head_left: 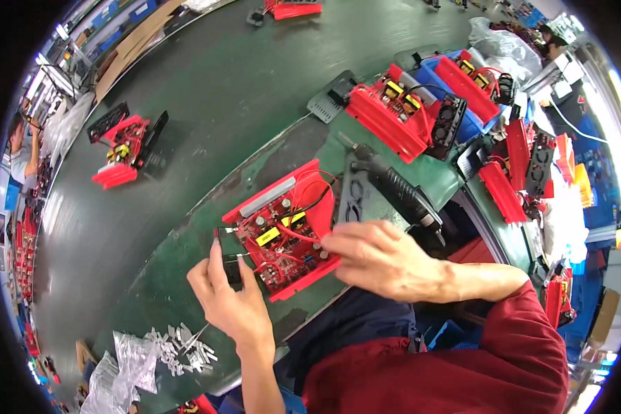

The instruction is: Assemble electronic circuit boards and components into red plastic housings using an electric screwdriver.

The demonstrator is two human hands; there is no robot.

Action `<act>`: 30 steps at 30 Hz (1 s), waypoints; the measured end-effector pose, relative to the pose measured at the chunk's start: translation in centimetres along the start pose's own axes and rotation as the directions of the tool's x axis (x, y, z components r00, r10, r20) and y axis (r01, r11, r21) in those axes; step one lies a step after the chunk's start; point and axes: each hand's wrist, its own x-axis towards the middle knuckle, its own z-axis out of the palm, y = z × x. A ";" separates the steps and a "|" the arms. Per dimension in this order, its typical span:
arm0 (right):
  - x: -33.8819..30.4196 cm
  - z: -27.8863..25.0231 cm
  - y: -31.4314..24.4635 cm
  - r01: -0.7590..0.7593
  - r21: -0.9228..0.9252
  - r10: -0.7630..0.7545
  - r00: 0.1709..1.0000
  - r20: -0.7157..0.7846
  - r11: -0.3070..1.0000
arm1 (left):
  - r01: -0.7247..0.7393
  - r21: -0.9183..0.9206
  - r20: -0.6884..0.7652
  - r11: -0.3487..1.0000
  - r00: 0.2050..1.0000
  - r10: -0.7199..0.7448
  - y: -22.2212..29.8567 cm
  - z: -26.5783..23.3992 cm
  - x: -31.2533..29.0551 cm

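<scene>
Presently, the red housing with its circuit board [281,243] lies in the middle of the frame, on the green table [186,259]. The left hand [238,303] has thumb and forefinger apart at the black end part [232,272], at the housing's left end; whether they grip it, I cannot tell. The right hand [386,262] has curled fingers beside the red wires [298,235]; a pinch is hidden. Probably wires are being arranged; the next move calls for steadying the housing and guiding them gently.
</scene>
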 end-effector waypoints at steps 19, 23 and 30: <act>1.6 4.4 4.6 -0.203 0.187 0.213 0.976 -0.037 0.961 | 0.275 0.201 -0.164 0.940 0.956 -0.245 -12.4 -9.9 -5.8; -0.4 3.0 4.0 -0.339 0.086 0.349 0.924 -0.154 0.937 | 0.249 0.256 -0.040 0.934 0.968 -0.248 -15.2 -11.7 -4.0; -4.7 3.3 5.0 -0.763 -0.052 0.732 0.635 -0.246 0.644 | 0.409 0.150 0.299 0.900 0.849 -0.436 -18.2 -13.8 -1.4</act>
